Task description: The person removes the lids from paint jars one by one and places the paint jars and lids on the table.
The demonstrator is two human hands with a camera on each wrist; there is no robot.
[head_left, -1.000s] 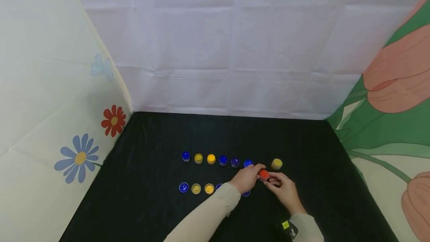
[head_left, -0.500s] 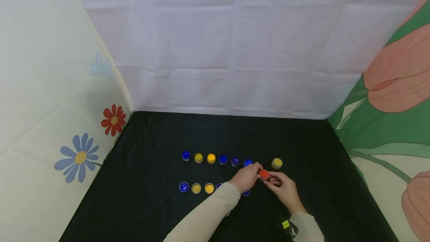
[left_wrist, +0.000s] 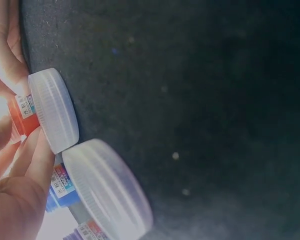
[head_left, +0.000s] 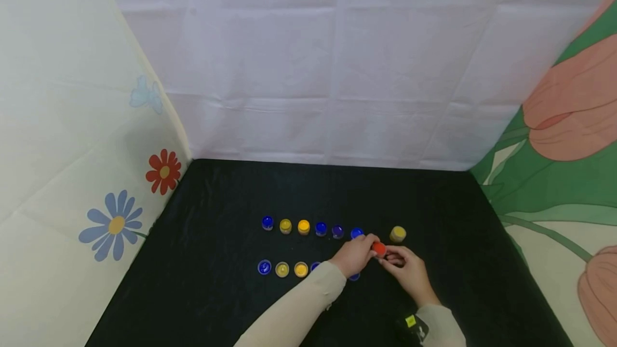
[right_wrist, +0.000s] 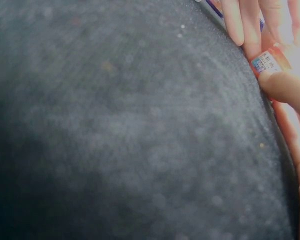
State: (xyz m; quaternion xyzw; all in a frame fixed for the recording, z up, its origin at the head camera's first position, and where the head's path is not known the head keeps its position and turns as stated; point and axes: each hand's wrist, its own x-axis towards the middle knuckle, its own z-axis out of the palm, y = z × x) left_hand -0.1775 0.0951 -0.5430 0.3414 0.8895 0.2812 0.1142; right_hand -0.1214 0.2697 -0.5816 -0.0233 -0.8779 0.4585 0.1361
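In the head view, a small paint jar (head_left: 380, 249) with a red-orange top is held between both hands, low over the black cloth. My left hand (head_left: 354, 255) grips it from the left, and my right hand (head_left: 407, 272) pinches it from the right with thumb and fingers. The right wrist view shows a thumb pressing beside the jar's printed label (right_wrist: 265, 62). Near the left wrist camera stand two translucent white lids (left_wrist: 54, 110), with a blue paint jar (left_wrist: 64, 187) beyond them. Whether the red-orange jar has a lid on cannot be told.
A back row of blue, yellow and orange paint jars (head_left: 303, 227) runs left of the hands. Before it lies a front row of round pieces in like colours (head_left: 282, 269), partly hidden by the left sleeve. A yellow jar (head_left: 398, 234) stands at right. Cloth walls enclose the table.
Both hands stay on the red-orange jar in nearly the same place. Only slight finger shifts of the left hand show; the rows have not moved.
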